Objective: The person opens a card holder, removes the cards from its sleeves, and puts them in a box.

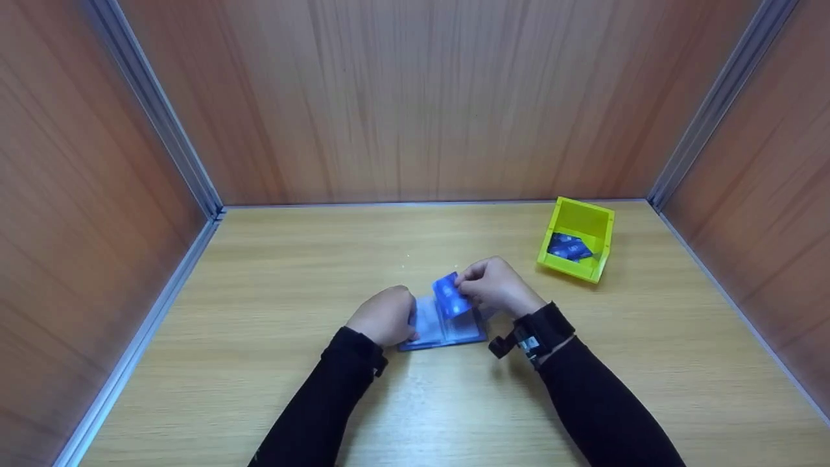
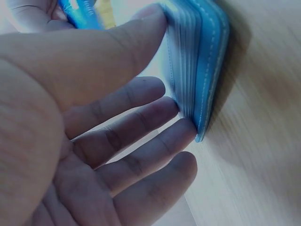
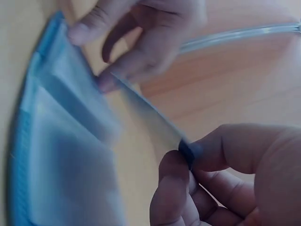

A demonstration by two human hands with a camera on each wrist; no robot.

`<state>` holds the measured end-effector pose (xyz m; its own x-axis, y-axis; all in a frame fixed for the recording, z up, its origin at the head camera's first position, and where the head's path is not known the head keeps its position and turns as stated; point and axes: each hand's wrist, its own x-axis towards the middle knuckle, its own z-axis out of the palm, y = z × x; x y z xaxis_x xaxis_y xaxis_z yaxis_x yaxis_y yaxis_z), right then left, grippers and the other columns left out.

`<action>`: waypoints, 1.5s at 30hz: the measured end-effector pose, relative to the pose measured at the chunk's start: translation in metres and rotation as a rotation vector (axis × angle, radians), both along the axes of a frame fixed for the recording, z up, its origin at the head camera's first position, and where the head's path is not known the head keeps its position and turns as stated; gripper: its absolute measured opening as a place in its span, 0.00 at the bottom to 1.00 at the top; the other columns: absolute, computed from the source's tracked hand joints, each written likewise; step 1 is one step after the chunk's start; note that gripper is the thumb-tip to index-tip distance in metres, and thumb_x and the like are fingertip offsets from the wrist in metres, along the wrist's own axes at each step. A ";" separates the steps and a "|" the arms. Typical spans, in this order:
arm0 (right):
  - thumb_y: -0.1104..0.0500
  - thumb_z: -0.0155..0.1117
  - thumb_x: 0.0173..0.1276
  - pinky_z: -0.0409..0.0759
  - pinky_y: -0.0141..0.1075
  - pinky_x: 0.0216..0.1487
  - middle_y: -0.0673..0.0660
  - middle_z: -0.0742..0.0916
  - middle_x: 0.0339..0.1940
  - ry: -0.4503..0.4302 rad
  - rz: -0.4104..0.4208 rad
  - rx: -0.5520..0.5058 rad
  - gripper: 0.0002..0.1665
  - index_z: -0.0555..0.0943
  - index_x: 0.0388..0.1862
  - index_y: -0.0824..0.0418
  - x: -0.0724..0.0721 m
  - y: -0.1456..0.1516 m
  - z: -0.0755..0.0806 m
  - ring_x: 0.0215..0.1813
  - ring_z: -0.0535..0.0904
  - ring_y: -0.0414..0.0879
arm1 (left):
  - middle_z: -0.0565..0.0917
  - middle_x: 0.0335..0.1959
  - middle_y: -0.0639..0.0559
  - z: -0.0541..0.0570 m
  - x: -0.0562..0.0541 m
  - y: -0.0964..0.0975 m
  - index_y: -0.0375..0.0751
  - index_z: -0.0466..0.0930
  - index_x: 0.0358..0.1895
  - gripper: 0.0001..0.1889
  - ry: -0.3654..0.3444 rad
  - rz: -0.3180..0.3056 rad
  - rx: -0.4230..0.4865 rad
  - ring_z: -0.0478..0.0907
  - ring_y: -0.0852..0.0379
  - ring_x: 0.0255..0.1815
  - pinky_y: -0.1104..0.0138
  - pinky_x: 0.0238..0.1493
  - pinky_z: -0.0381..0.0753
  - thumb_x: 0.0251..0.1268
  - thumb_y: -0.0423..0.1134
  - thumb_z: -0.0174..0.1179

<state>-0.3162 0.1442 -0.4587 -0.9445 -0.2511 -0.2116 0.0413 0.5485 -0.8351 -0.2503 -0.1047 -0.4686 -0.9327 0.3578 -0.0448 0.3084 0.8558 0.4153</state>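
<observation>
An open card holder [image 1: 428,322] with a blue cover and clear plastic sleeves lies on the table in the head view. My left hand [image 1: 384,316] grips its left side; in the left wrist view the thumb rests on the stacked sleeves [image 2: 181,52], with fingertips at their edge. Between thumb and fingers, my right hand [image 1: 498,285] pinches a blue card [image 1: 450,295] above the holder's right half. The right wrist view shows this card [image 3: 153,115] nearly edge-on, apart from the blurred sleeves [image 3: 70,155].
A yellow bin [image 1: 585,220] stands at the back right, with several blue cards [image 1: 569,246] inside. Wood-grain panels [image 1: 415,97] enclose the table [image 1: 292,259] at the back and both sides, with metal rails [image 1: 162,117] at the corners.
</observation>
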 end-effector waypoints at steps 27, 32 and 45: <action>0.50 0.65 0.88 0.86 0.31 0.55 0.61 0.82 0.78 0.078 -0.451 -0.026 0.27 0.83 0.80 0.53 -0.026 0.129 0.051 0.67 0.83 0.53 | 0.79 0.34 0.52 -0.002 -0.001 -0.001 0.40 0.84 0.26 0.15 0.011 -0.019 0.005 0.75 0.52 0.36 0.54 0.49 0.85 0.60 0.34 0.85; 0.48 0.61 0.87 0.83 0.32 0.55 0.61 0.78 0.84 0.129 -0.547 0.037 0.29 0.83 0.81 0.53 -0.032 0.143 0.047 0.73 0.78 0.51 | 0.79 0.34 0.52 -0.002 0.000 -0.002 0.40 0.84 0.26 0.15 0.015 -0.012 -0.001 0.75 0.52 0.36 0.53 0.51 0.86 0.60 0.35 0.85; 0.50 0.57 0.88 0.75 0.50 0.85 0.64 0.71 0.91 0.087 -0.572 0.106 0.35 0.74 0.87 0.59 -0.043 0.157 0.027 0.85 0.69 0.55 | 0.79 0.34 0.52 -0.002 0.001 -0.004 0.40 0.85 0.27 0.15 0.021 -0.015 0.001 0.75 0.53 0.36 0.53 0.50 0.86 0.60 0.35 0.85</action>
<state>-0.3591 0.3009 -0.4316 -0.9386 0.3223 -0.1234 0.2893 0.5399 -0.7905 -0.2493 -0.1086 -0.4707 -0.9280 0.3717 -0.0250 0.3296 0.8505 0.4099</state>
